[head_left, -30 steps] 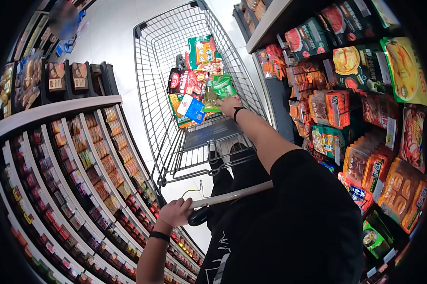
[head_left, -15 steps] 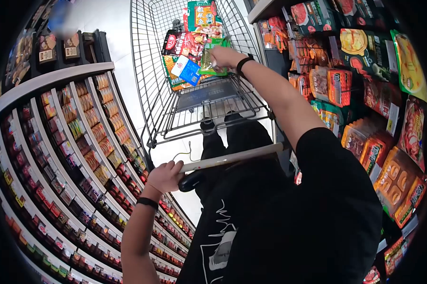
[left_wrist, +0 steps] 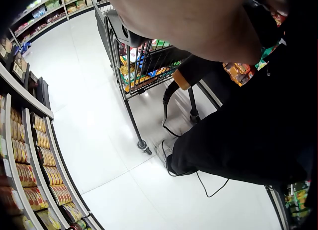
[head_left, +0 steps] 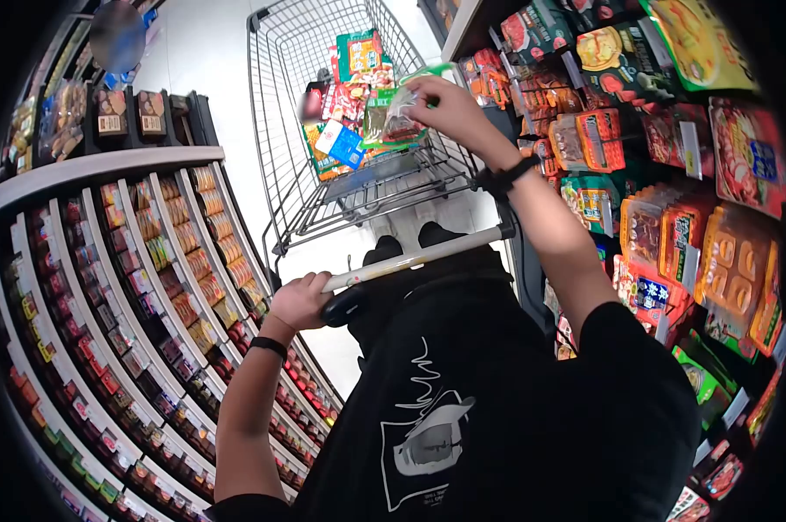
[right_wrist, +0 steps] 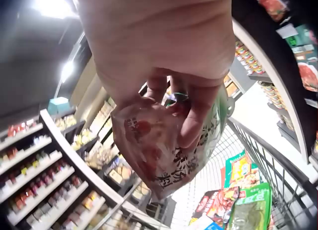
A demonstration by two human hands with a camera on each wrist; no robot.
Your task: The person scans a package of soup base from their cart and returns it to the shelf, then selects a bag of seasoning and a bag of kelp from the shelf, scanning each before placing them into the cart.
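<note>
My right hand (head_left: 450, 111) pinches a clear plastic food packet (right_wrist: 156, 145) with dark printed characters and a green edge, holding it up over the shopping cart (head_left: 275, 139). Thumb and fingers close on its top in the right wrist view. Below, in the cart, lie a green packet (right_wrist: 251, 210), a red packet (head_left: 341, 102), a green and orange bag (head_left: 358, 54) and a blue and white packet (head_left: 341, 143). My left hand (head_left: 302, 300) grips the cart's pale handle (head_left: 419, 259) at its left end, beside a black rounded piece (head_left: 345, 306).
Shelves of small packaged goods (head_left: 106, 304) curve along the left. On the right hang orange trays (head_left: 641, 230) and bagged foods (head_left: 706, 39), close to my right arm. Pale floor tiles (left_wrist: 89, 125) show between the left shelf and the cart. A blurred person (head_left: 117, 39) stands far left.
My right hand has come up and back from the green packet in the cart, now with a clear packet in its fingers. The left hand stays on the handle.
</note>
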